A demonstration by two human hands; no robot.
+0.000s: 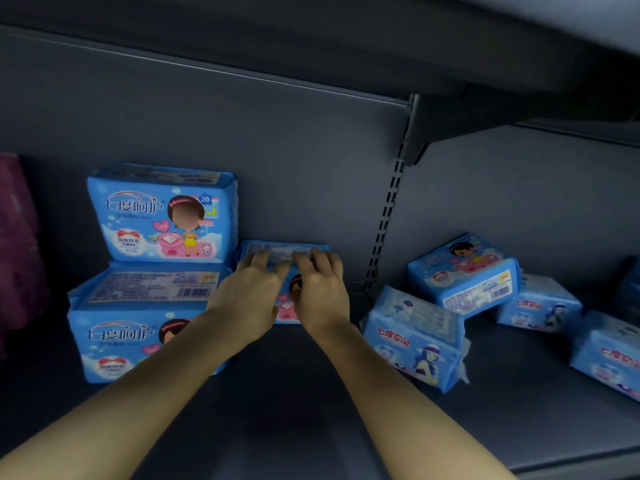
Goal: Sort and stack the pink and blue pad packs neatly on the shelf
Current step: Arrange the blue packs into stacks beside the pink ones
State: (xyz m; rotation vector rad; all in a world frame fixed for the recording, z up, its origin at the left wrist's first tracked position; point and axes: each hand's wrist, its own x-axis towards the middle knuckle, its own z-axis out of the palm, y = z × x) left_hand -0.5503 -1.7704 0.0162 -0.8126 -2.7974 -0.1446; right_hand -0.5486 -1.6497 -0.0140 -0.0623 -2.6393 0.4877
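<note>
As left grip [247, 292] and right grip [320, 289] clutch its top (both curled), one blue pack [277, 250] stands beside the stack [152, 282].

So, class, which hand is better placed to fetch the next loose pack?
Probably the right hand: the loose packs lie jumbled on its side; the left hand sits beside the stacked packs. Both now hold one blue pack.

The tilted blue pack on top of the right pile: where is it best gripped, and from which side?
Probably from above, across the short width of the tilted pack: it lies uppermost, its broad face up and uncovered, while its underside rests on other packs.
</note>
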